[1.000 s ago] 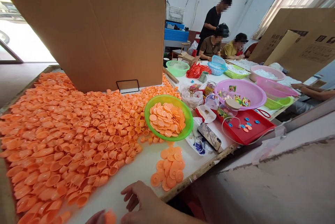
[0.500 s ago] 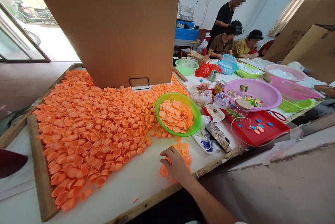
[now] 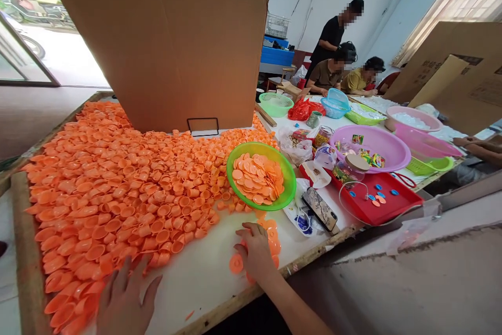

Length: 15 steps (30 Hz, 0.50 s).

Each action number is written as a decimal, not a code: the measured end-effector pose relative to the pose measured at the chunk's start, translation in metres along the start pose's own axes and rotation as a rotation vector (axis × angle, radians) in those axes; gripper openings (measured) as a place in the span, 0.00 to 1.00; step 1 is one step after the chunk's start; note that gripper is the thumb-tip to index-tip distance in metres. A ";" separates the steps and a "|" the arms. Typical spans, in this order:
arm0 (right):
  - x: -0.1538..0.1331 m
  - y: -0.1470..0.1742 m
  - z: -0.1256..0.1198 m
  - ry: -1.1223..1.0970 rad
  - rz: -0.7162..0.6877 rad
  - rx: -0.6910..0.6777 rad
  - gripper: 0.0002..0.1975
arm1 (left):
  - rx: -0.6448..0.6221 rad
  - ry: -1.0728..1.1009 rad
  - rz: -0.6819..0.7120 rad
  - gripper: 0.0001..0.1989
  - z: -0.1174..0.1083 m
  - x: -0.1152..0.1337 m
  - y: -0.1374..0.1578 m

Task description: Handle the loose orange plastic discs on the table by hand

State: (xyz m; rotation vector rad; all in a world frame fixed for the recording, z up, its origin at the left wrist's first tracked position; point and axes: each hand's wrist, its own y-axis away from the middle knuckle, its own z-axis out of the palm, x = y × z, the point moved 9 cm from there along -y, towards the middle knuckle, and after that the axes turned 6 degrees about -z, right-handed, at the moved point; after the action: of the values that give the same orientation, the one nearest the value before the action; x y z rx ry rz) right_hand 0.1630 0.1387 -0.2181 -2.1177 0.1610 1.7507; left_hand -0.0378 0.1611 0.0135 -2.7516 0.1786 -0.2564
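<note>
A big heap of orange plastic cups point(image 3: 117, 188) covers the left of the white table point(image 3: 204, 267). My left hand point(image 3: 123, 298) lies flat with fingers spread at the heap's near edge, touching the cups. My right hand point(image 3: 254, 251) rests palm down on a small pile of flat orange discs point(image 3: 270, 241) near the table's front edge; whether it grips one I cannot tell. A green bowl point(image 3: 288, 181) just beyond holds more orange discs.
A large cardboard sheet point(image 3: 164, 42) stands behind the heap. To the right lie a phone point(image 3: 319, 208), a red tray point(image 3: 386, 209), pink basins point(image 3: 386, 149) and small baskets. Three people point(image 3: 333, 63) work at the far end; another person's arm point(image 3: 476, 144) rests at right.
My left hand has come into view and settled on the near cups. My right hand stays on the disc pile, having reached there from the front edge a second ago. The camera shifted slightly.
</note>
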 end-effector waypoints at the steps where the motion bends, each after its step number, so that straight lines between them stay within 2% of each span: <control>1: 0.001 0.000 -0.002 0.011 0.011 0.024 0.18 | -0.041 -0.116 0.061 0.26 0.012 -0.001 -0.001; 3: 0.002 -0.001 -0.001 0.039 0.028 0.037 0.18 | -0.098 -0.295 0.086 0.27 0.027 -0.010 0.000; 6: 0.000 -0.004 0.010 0.038 0.016 -0.021 0.16 | -0.138 -0.413 0.004 0.28 0.028 -0.021 0.007; 10: -0.005 -0.005 0.018 -0.064 -0.025 -0.047 0.15 | -0.195 -0.448 -0.204 0.31 0.023 -0.032 0.017; 15: -0.009 -0.004 0.001 -0.102 -0.007 0.049 0.11 | -0.162 -0.344 -0.283 0.32 0.025 -0.047 0.016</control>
State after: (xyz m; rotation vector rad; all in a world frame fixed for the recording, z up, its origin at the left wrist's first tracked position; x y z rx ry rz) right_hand 0.1619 0.1413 -0.2082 -1.9875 0.1667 1.8267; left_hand -0.0797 0.1628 -0.0221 -2.9221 -0.2946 0.1681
